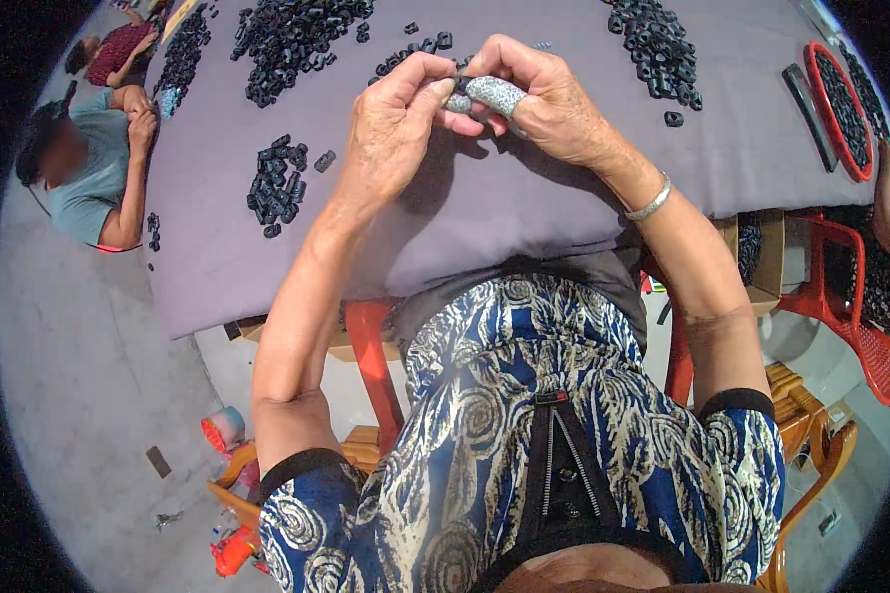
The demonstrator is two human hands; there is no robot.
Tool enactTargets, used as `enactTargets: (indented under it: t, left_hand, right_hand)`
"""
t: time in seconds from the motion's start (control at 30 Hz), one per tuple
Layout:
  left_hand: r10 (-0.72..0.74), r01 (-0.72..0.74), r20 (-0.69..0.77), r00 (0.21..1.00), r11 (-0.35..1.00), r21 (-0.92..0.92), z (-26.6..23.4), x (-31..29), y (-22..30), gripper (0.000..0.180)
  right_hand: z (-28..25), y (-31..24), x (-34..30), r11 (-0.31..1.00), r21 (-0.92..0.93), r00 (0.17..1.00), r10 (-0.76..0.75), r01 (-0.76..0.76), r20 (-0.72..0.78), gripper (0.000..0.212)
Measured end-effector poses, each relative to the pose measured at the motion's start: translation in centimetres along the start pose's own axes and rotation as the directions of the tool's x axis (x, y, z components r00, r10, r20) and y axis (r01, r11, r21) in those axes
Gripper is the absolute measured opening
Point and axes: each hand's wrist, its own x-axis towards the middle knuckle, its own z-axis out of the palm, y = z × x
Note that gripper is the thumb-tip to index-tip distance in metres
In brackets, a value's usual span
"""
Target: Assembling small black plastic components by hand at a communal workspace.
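My left hand (391, 133) and my right hand (552, 107) meet over the grey-purple tablecloth, fingertips pinched together. Between them is a small black part (462, 85), mostly covered by the fingers, so its exact shape is hidden. Speckled grey wraps cover digits at the meeting point, with the right thumb's wrap (494, 96) showing most plainly. Just behind the hands lies a small group of black plastic pieces (425, 47). A loose pile of similar short black pieces (275, 188) rests left of my left forearm, with a single piece (325, 160) beside it.
Larger heaps of black pieces lie at the far left (297, 44) and far right (655, 49). A red basket (813, 69) full of them stands at the right beside a long black bar (810, 117). People sit at the left (99, 163) and right edges. A red chair (860, 296) is at the right.
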Motion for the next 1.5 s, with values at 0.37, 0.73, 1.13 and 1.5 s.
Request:
enactTargets:
  t: [0.37, 0.73, 1.13, 1.5]
  left_hand:
    - [0.03, -0.03, 0.013, 0.999, 1.0, 0.003, -0.9, -0.4, -0.1, 0.017]
    - [0.073, -0.067, -0.016, 0.997, 0.968, 0.241, -0.6, -0.8, 1.3, 0.019]
    - [0.204, -0.149, -0.09, 0.975, 0.895, 0.42, 0.9, -1.0, 1.4, 0.014]
    - [0.125, -0.073, -0.119, 0.985, 0.928, 0.365, 1.6, 0.8, -0.2, 0.011]
  right_hand:
    - [0.3, -0.6, -0.1, 1.0, 0.02, 0.999, 0.002, -0.003, 0.036, 0.007]
    - [0.1, -0.5, -0.2, 1.0, 0.006, 0.998, 0.002, -0.003, 0.055, 0.012]
    - [0.2, -0.1, -0.3, 0.999, -0.046, 1.0, 0.012, -0.011, 0.021, 0.005]
    - [0.4, 0.0, -0.1, 0.933, -0.359, 0.988, -0.064, 0.009, -0.143, 0.012]
